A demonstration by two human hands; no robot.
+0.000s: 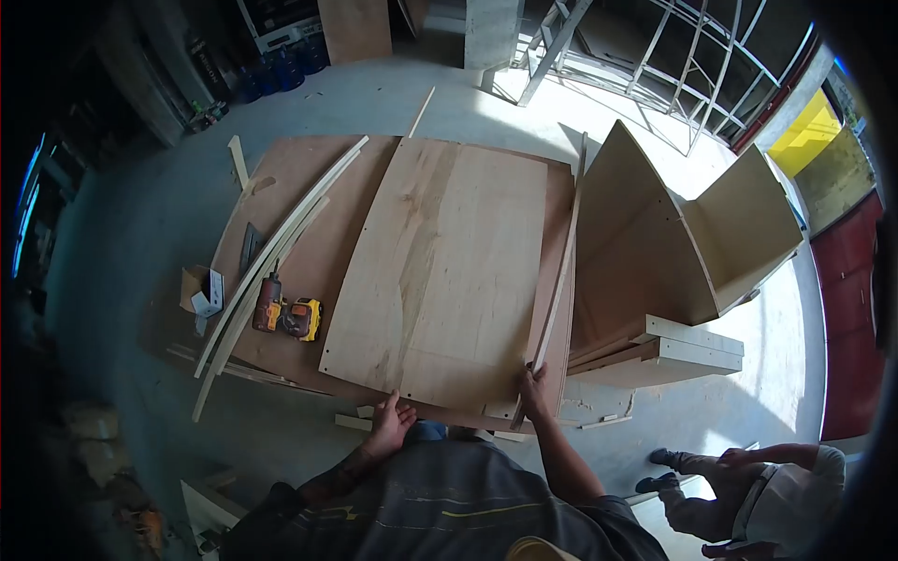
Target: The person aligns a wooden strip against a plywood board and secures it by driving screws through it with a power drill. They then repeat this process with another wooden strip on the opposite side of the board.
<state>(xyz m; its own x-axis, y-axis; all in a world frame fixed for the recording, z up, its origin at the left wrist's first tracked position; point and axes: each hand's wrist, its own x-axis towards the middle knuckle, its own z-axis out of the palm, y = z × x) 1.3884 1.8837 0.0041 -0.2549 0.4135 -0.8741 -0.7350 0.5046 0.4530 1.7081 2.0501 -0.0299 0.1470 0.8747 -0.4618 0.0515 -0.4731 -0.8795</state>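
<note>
A pale plywood panel (449,271) lies flat on a larger brown board (346,210). At the panel's near edge, left of its middle, is my left hand (391,423), its fingers partly spread and one fingertip at the edge. My right hand (534,391) is closed round a long thin wood strip (561,271), which runs away from me along the panel's right side. On the brown board to the left lie a yellow and black power drill (302,319) and several long pale strips (281,234).
Plywood box sections (645,224) stand at the right, with stacked boards (687,351) beside them. A small open carton (202,291) sits at the left edge. Another person (748,496) is at the lower right. A ladder (552,47) stands at the back.
</note>
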